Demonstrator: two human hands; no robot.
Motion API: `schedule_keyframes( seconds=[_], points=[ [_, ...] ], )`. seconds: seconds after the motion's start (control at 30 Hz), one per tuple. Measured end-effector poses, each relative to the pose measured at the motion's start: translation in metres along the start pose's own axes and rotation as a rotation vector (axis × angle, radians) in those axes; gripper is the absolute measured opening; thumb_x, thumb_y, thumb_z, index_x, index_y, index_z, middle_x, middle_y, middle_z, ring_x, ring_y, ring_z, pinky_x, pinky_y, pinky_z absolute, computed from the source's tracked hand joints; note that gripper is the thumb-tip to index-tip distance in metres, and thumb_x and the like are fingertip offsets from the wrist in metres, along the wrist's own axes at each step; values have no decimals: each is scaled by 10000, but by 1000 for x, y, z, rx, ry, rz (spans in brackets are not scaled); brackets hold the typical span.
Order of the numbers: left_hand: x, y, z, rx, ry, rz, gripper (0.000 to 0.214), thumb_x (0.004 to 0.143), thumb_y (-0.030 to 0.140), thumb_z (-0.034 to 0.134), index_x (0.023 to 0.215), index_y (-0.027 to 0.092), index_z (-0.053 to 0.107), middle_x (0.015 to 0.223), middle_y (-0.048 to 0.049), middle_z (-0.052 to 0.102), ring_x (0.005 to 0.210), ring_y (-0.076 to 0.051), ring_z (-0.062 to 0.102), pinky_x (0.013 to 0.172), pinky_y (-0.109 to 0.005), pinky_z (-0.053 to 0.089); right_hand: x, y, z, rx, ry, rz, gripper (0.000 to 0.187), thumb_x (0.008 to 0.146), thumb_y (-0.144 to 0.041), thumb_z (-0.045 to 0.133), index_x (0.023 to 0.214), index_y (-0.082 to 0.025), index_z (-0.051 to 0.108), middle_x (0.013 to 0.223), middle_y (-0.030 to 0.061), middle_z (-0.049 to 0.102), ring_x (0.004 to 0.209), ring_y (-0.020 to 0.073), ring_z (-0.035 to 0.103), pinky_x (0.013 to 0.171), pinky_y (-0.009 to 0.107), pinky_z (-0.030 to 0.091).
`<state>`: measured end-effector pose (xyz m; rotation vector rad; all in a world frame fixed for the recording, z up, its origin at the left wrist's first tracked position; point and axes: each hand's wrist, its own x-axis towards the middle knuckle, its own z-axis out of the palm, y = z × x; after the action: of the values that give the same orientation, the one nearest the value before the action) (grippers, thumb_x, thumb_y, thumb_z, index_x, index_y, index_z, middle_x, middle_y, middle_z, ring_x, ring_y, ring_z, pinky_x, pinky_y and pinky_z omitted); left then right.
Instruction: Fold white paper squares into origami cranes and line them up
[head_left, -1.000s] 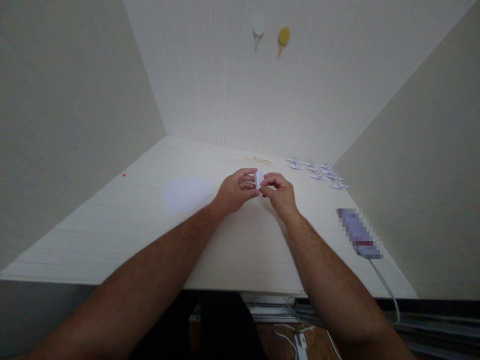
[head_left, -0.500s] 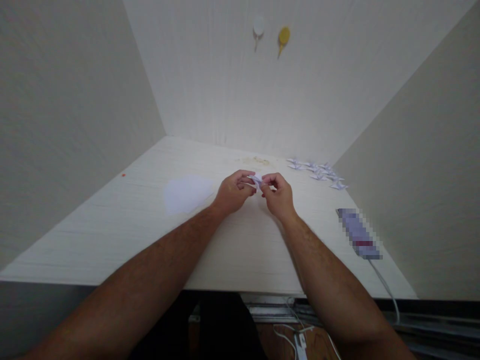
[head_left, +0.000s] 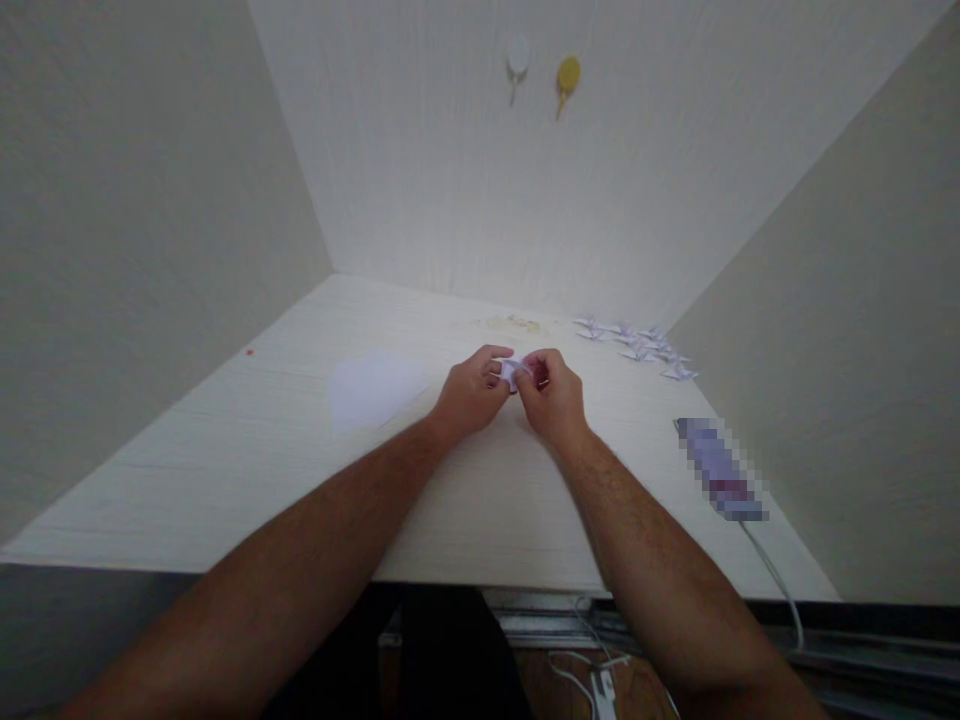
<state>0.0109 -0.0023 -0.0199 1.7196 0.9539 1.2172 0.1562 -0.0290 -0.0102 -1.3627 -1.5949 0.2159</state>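
Between my two hands, over the middle of the white table (head_left: pixel 480 500), is a small piece of folded white paper (head_left: pixel 511 372). My left hand (head_left: pixel 472 390) pinches its left side, fingers closed around it. From the right, my right hand (head_left: pixel 553 392) grips the paper between thumb and fingertips. The fingers cover much of the paper, so its exact folded shape is hard to make out. White paper sheets (head_left: pixel 375 388) lie flat to the left of my left hand. Several folded paper cranes (head_left: pixel 637 345) stand in a group at the back right.
A device with a blurred-out screen (head_left: pixel 720 470) lies at the right edge, its white cable (head_left: pixel 776 575) hanging off the table. Panels enclose the table on three sides. A white hook (head_left: pixel 517 55) and a yellow hook (head_left: pixel 568 75) are on the back panel. A small orange bit (head_left: pixel 250 352) lies left.
The folded paper has turned a little between my fingers. My left hand's fingers have curled in closer to it, and both hands stay at about the same place.
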Motion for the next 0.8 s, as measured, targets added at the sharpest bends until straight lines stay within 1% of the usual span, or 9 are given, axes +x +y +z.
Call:
schedule_keyframes(
  seconds=[0.13, 0.23, 0.33, 0.43, 0.53, 0.67, 0.8],
  points=[
    [-1, 2, -4, 220, 13, 72, 412, 748, 68, 518, 1131, 183, 618, 915, -27, 733, 763, -120, 668, 755, -258, 535, 0, 1, -1, -52, -24, -12, 136, 830, -301, 578, 914, -208, 630, 725, -10, 616, 613, 126, 530, 592, 257, 404],
    [-1, 5, -6, 280, 34, 71, 386, 752, 83, 512, 1101, 185, 640, 877, -15, 732, 736, -125, 657, 728, -252, 524, 0, 0, -3, -68, -27, 4, 152, 834, -306, 569, 914, -211, 656, 688, -16, 619, 579, 124, 513, 570, 251, 389],
    [-1, 8, -5, 285, 54, 45, 325, 792, 158, 538, 1096, 190, 650, 870, -13, 738, 734, -135, 663, 721, -254, 518, -1, -1, -2, -42, -58, 26, 166, 843, -331, 563, 890, -213, 670, 687, -11, 642, 569, 126, 524, 550, 244, 387],
    [-2, 11, -3, 278, 62, 21, 272, 817, 217, 560, 1065, 198, 669, 878, -14, 748, 773, -144, 680, 736, -250, 513, -2, -3, 0, -13, -81, 23, 169, 848, -337, 563, 882, -218, 678, 705, -7, 667, 583, 129, 551, 566, 244, 404],
    [-1, 11, -1, 269, 83, -4, 235, 807, 205, 566, 1009, 199, 688, 867, -11, 749, 766, -141, 685, 713, -238, 511, -3, -2, 0, -40, -79, 32, 162, 843, -335, 571, 876, -222, 683, 689, -8, 669, 570, 132, 557, 565, 248, 405],
    [0, 6, 0, 208, 86, -66, 258, 800, 207, 566, 1032, 186, 678, 818, -17, 742, 673, -135, 676, 647, -236, 518, -2, 2, 0, -23, -64, 69, 172, 848, -351, 567, 863, -218, 676, 638, -10, 649, 544, 133, 562, 538, 243, 399],
    [2, 3, -1, 183, 96, -86, 268, 786, 217, 593, 1037, 181, 679, 859, -44, 747, 725, -148, 693, 667, -242, 533, -2, 6, 1, 19, -102, 99, 182, 847, -371, 575, 865, -218, 671, 624, -13, 643, 529, 132, 561, 519, 241, 407]
  ],
)
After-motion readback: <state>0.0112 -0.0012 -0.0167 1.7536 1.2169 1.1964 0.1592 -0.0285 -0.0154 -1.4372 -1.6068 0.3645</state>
